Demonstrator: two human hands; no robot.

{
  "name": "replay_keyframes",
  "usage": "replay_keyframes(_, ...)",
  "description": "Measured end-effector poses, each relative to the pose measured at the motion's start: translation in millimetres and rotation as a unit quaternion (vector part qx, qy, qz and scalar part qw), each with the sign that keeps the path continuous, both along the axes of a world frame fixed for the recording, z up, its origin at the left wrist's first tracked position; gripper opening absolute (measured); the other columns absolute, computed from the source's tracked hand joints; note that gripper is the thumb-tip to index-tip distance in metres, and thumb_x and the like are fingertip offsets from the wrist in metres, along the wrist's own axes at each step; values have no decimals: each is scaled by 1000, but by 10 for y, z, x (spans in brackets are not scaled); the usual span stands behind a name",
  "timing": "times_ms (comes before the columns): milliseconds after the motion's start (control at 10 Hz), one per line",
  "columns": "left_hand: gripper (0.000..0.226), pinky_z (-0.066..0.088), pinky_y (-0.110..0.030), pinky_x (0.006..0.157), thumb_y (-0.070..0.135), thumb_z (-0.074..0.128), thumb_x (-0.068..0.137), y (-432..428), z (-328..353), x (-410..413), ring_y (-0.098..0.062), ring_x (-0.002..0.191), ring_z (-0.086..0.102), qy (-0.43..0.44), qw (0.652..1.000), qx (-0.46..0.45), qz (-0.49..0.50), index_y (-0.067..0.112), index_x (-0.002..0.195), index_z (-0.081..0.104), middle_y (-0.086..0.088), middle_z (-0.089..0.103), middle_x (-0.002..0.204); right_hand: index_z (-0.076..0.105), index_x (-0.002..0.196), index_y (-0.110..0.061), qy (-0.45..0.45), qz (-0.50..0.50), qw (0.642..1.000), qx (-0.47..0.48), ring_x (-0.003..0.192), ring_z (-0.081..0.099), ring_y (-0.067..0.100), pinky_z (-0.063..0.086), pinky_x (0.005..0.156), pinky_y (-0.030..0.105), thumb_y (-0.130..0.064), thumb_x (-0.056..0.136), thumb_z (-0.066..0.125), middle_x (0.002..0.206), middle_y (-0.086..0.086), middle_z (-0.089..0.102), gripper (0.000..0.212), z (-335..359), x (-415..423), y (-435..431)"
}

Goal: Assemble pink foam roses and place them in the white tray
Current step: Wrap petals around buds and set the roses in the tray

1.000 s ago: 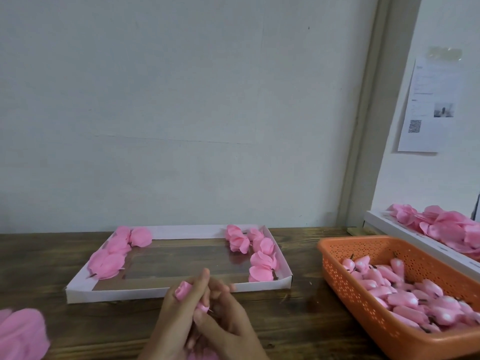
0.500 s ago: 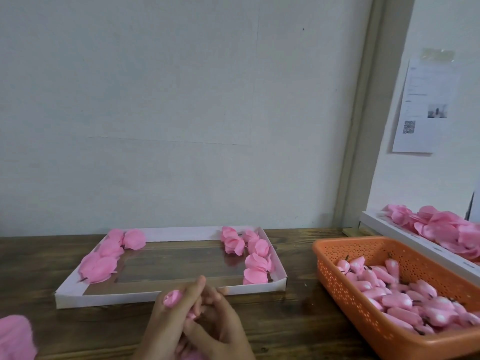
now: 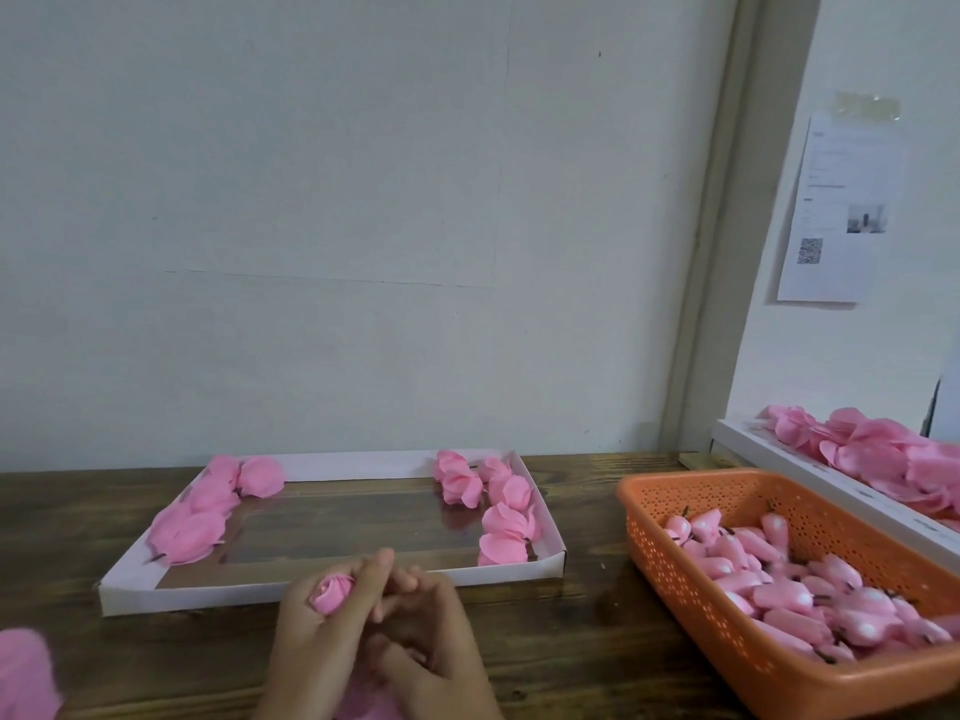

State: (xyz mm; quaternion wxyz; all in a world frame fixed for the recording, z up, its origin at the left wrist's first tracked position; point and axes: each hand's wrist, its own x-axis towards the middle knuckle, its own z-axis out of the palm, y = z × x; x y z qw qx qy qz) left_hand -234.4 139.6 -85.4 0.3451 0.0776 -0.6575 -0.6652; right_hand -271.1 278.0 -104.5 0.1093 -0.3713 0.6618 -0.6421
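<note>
Nestling in the left hand [image 3: 322, 634], seemingly a rosebud [image 3: 331, 593].

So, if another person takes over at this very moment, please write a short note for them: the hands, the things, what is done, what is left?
Left hand: grips a pink rose bud, in front of the tray.
Right hand: fingers curled against the left hand; what it holds is hidden.
White tray: finished roses at its left end and right end.
Orange basket: many buds wait.
Left to do: finish this rose, set it in the tray, continue.
</note>
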Motion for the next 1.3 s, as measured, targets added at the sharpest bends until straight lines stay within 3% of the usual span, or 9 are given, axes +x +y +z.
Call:
replay_keyframes(100, 50, 50, -15, 56, 13, 72, 94, -87, -22, -8, -11, 53, 63, -8, 992, -102, 79, 22, 46, 63, -10, 68, 57, 62, 116, -33, 183, -201, 962, 5, 91, 69, 11, 55, 78, 21, -4, 76, 60, 102, -11, 69, 49, -23, -6, -44)
replay_keyframes(200, 40, 48, -28, 56, 14, 81, 88, -175, -70, -17, -12, 50, 55, -70, 977, -173, 106, 20, 51, 65, -6, 62, 51, 64, 130, -37, 362, -219, 906, 28, 117, 59, 2, 47, 97, 15, -16, 88, 64, 129, -16, 57, 47, 125, 11, -8)
replay_keyframes(300, 21, 53, -39, 67, 30, 80, 86, -175, -83, -6, -21, 68, 70, -115, 968, -205, 93, 29, 65, 76, 2, 73, 63, 59, 138, -44, 398, -184, 896, 63, 125, 52, -6, 42, 103, 10, -31, 95, 60, 140, -21, 54, 46, 226, 82, -13)
replay_keyframes(600, 60, 42, -40, 62, 71, 40, 59, -163, -36, -3, -34, 67, 66, -94, 968, -208, 105, 18, 54, 69, -10, 69, 58, 70, 131, -36, 425, -203, 876, 99, 107, 67, 4, 53, 89, 15, -24, 86, 72, 126, -20, 68, 47, 312, 131, -18)
replay_keyframes(700, 52, 37, -33, 56, 72, 36, 59, -150, -21, 12, -28, 60, 56, -115, 962, -228, 100, 25, 49, 57, -3, 57, 48, 67, 131, -42, 418, -200, 881, 92, 109, 64, -3, 53, 90, 14, -26, 90, 65, 128, -25, 63, 45, 268, 135, -42)
replay_keyframes(800, 47, 36, -34, 54, 58, 55, 73, -159, -38, 18, -30, 60, 57, -154, 956, -231, 95, 15, 52, 57, -5, 57, 49, 58, 135, -50, 394, -178, 896, 106, 112, 60, -10, 52, 91, 15, -28, 93, 56, 133, -30, 55, 48, 235, 128, -53)
replay_keyframes(1000, 37, 41, -34, 55, 38, 68, 77, -159, -93, -45, -16, 54, 53, -165, 962, -187, 112, 11, 52, 63, -5, 60, 48, 59, 132, -48, 398, -183, 895, 79, 104, 61, -14, 55, 80, 14, -11, 77, 70, 133, -34, 55, 68, 167, 66, -96)
replay_keyframes(1100, 41, 39, -18, 48, 15, 71, 86, -190, -139, -79, -2, 47, 55, -174, 957, -200, 121, 20, 47, 60, -2, 64, 50, 62, 129, -50, 400, -182, 895, 76, 107, 61, -14, 55, 82, 14, -12, 79, 69, 133, -35, 56, 64, 139, 66, -115)
replay_keyframes(1300, 27, 45, -29, 60, 32, 72, 80, -202, -187, -116, -18, 66, 64, -206, 964, -138, 96, 15, 60, 69, -2, 68, 60, 65, 128, -49, 324, -144, 933, 64, 108, 64, -5, 54, 87, 20, -24, 95, 54, 135, -26, 57, 43, 138, 106, -107)
